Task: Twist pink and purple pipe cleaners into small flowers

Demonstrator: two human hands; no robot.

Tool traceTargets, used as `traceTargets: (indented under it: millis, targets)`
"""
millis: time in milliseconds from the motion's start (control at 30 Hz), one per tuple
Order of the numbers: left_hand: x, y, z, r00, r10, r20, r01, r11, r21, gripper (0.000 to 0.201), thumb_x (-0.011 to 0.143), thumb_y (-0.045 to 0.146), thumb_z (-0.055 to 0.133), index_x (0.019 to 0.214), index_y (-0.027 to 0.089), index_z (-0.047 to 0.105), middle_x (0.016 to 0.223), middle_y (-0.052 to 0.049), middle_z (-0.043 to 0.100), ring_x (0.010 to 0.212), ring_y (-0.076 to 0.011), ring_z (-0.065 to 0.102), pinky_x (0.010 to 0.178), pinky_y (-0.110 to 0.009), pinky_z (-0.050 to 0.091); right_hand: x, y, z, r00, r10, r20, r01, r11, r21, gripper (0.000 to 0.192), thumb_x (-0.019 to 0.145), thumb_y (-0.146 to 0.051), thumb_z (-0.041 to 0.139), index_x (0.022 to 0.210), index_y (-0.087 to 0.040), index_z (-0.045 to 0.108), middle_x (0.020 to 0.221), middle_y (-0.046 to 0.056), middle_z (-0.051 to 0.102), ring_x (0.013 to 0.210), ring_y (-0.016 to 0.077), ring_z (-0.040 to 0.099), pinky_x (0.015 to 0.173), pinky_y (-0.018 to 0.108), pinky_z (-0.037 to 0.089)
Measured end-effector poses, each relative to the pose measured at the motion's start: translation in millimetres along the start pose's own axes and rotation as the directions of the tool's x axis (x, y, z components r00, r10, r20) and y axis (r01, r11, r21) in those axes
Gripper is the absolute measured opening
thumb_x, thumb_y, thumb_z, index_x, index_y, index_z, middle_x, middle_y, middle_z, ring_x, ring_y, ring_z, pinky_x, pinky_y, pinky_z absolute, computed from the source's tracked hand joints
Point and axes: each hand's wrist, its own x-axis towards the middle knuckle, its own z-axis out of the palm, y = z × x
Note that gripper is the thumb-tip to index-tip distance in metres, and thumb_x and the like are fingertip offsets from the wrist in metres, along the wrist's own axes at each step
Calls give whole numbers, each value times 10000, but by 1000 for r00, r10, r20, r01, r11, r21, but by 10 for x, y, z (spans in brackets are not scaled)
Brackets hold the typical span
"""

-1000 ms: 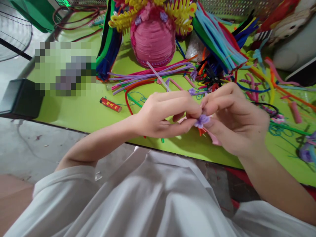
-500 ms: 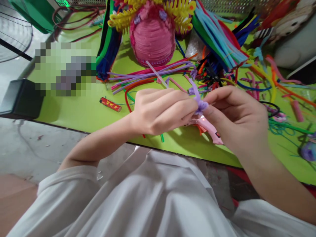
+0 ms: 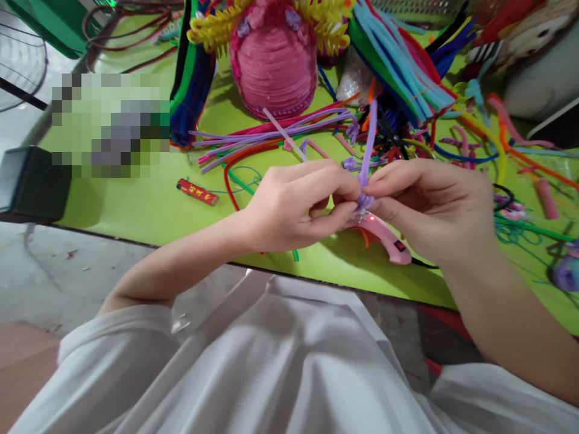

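Note:
Between both hands is a purple pipe cleaner [image 3: 369,144], bunched into a small coil at its lower end, with a long free end pointing up. My left hand [image 3: 307,202] pinches the coil from the left between thumb and forefinger. From the right, my right hand [image 3: 429,208] pinches the same coil with thumb and fingertips. Just beneath the hands lies a pink hot glue gun [image 3: 384,238] with a small red light lit; its front part is partly hidden. A clear glue stick [image 3: 283,132] slants up from behind my left hand.
Loose purple pipe cleaners [image 3: 271,135] lie behind the hands, below a pink wrapped dome [image 3: 274,69]. Bundles of coloured pipe cleaners [image 3: 398,60] stand at the back. A red lighter [image 3: 198,191] lies left, near a black box [image 3: 34,184]. Black scissors [image 3: 391,135] sit among scraps.
The purple pipe cleaner's free end has swung more upright and shows longer. My left hand has turned, bringing its thumb into view, and more of the glue gun shows.

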Motion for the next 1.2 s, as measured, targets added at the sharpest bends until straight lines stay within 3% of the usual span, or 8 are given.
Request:
traceTargets:
  millis: [133, 333, 400, 533, 667, 1000, 1100, 1200]
  targets:
    - [53, 44, -62, 961, -223, 161, 253, 946, -201, 44, 861, 166, 682, 821, 184, 689, 685, 17, 676, 554, -49, 525, 549, -196, 462, 26, -3, 0, 1000, -19, 7, 19, 999, -34, 252, 883, -45, 738, 949, -277, 809, 894, -54, 757, 828, 66, 750, 755, 162, 663]
    - [100, 104, -69, 779, -455, 432, 622, 649, -438, 106, 920, 164, 661, 824, 130, 690, 654, 9, 669, 536, -38, 561, 455, -146, 403, 69, -24, -19, 1000, 18, 2, -17, 999, -49, 198, 863, -43, 751, 870, -234, 803, 839, -39, 769, 861, 84, 765, 782, 171, 663]
    - [98, 99, -62, 763, -467, 447, 642, 625, -444, 112, 933, 184, 670, 841, 127, 701, 670, 4, 686, 552, -47, 601, 461, -143, 425, 97, -21, -65, 998, 43, 43, -43, 999, -10, 169, 860, -60, 769, 873, -226, 797, 809, -45, 773, 785, 81, 768, 746, 169, 663]
    - [83, 14, -86, 873, -391, 289, 479, 797, -368, 140, 961, 285, 678, 945, 167, 752, 817, -6, 749, 668, -68, 683, 551, -161, 518, 132, -35, -152, 987, 135, 91, -137, 990, 14, 91, 852, -161, 824, 885, -218, 762, 817, -58, 784, 704, 69, 762, 636, 117, 623]
    - [92, -116, -136, 991, -43, 124, 71, 969, -235, 117, 960, 236, 662, 1021, 206, 758, 929, -4, 771, 792, -75, 720, 616, -173, 538, 118, -47, -150, 942, 298, 152, -312, 947, 76, 179, 811, -244, 867, 869, -220, 700, 755, -61, 767, 486, 96, 688, 446, 171, 576]
    - [65, -230, -176, 895, 391, 215, -400, 917, -2, 109, 938, 247, 668, 1039, 210, 689, 958, -33, 773, 812, -131, 733, 680, -261, 546, 85, -14, -82, 894, 406, 192, -422, 905, 54, 161, 788, -225, 840, 847, -221, 691, 666, -84, 733, 274, 79, 505, 198, 174, 297]
    - [31, -221, -204, 902, 336, 272, -385, 910, 155, 122, 969, 324, 627, 1015, 240, 702, 940, -2, 772, 767, -134, 738, 639, -269, 508, 71, -20, -20, 912, 393, 113, -403, 912, 76, 212, 739, -173, 870, 828, -212, 681, 654, -78, 721, 306, 53, 489, 225, 146, 284]
    - [-5, -211, -203, 917, 160, 365, -265, 929, 258, 362, 1034, 470, 474, 953, 251, 751, 926, -11, 769, 758, -137, 753, 640, -275, 517, 68, -32, 38, 943, 332, 22, -333, 939, 93, 207, 723, -124, 867, 813, -189, 693, 650, -63, 710, 453, 46, 601, 373, 94, 443]
